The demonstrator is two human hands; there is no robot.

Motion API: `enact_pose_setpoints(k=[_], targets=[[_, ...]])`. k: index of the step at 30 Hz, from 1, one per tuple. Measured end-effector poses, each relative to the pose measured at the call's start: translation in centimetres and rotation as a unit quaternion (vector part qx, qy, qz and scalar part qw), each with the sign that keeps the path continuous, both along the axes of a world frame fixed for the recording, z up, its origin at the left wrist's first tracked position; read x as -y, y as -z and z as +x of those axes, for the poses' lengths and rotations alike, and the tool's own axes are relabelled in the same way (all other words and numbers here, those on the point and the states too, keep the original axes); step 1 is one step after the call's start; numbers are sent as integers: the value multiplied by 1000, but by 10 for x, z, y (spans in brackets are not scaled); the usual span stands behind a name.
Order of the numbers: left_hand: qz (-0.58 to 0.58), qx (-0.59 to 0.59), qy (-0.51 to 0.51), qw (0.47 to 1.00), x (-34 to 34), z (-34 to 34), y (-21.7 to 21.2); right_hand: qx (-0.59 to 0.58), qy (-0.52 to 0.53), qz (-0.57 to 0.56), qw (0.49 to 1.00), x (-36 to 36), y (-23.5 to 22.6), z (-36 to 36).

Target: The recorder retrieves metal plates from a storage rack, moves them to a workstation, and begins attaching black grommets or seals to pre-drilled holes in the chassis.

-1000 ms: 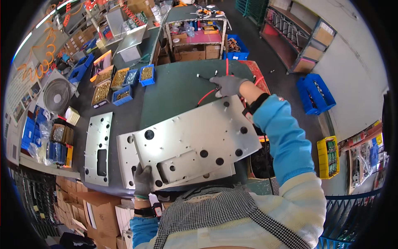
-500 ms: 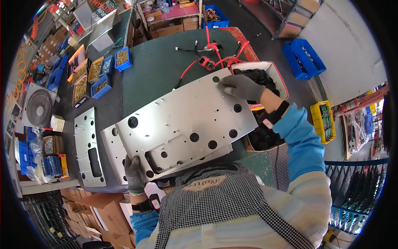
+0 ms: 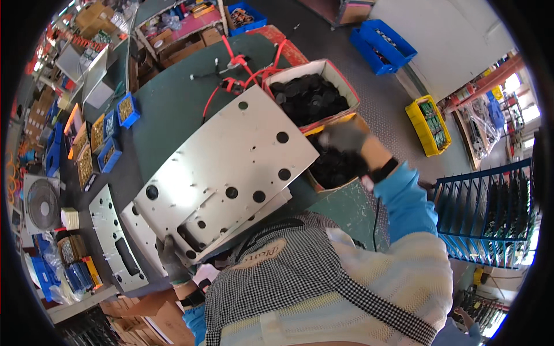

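A large silver metal panel (image 3: 216, 153) with round holes and short studs lies slanted in front of me, over other panels (image 3: 277, 203). My left hand (image 3: 172, 262), in a grey glove, is closed on its near left corner, thumb on top. My right hand (image 3: 346, 140), also gloved and smeared by motion, is over the nearer cardboard box (image 3: 360, 122) of black round parts (image 3: 330, 172). Its fingers cannot be made out against them. Beyond, a second box (image 3: 345, 86) holds more black round parts (image 3: 311, 98). One separate panel (image 3: 108, 237) rests at the left.
Red cables (image 3: 249, 70) lie behind the panel on the green tabletop (image 3: 173, 101). Small bins of brass-coloured fasteners (image 3: 85, 164) and blue bins (image 3: 128, 109) stand at the left. Blue crates (image 3: 381, 49) and a yellow crate (image 3: 426, 128) are on the floor to the right.
My right hand has left the panel's far right corner and moved nearer, to the closer box. The left hand keeps its hold. The whole view has turned, shifting the bench leftward.
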State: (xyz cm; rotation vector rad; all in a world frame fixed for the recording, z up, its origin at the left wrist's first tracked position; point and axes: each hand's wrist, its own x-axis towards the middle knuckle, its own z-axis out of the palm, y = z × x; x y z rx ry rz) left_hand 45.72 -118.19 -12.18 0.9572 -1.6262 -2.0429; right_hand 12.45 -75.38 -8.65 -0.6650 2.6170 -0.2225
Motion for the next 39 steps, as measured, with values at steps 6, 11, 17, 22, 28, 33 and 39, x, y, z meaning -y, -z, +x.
enact_pose_setpoints(k=[6,11,17,22,28,33,39], targets=[[32,-37,26,998,-6,-4,-8,-85,55,-183,978,-27,79,40],[10,-31,16,999,-6,-1,-3,-80,56,-131,987,-24,68,33],[3,-22,-20,1000,1,-2,4,-73,54,-10,996,-4,53,28],[11,-41,-22,999,-1,-7,-1,-40,-30,-13,999,-22,77,-4],[35,-46,-24,998,-2,4,-3,33,-100,-139,985,12,-25,-22],[26,-41,-34,998,-2,4,12,107,-47,-396,911,126,-43,-63],[15,-67,-31,997,-8,1,0,-202,-166,-275,925,178,6,-74]])
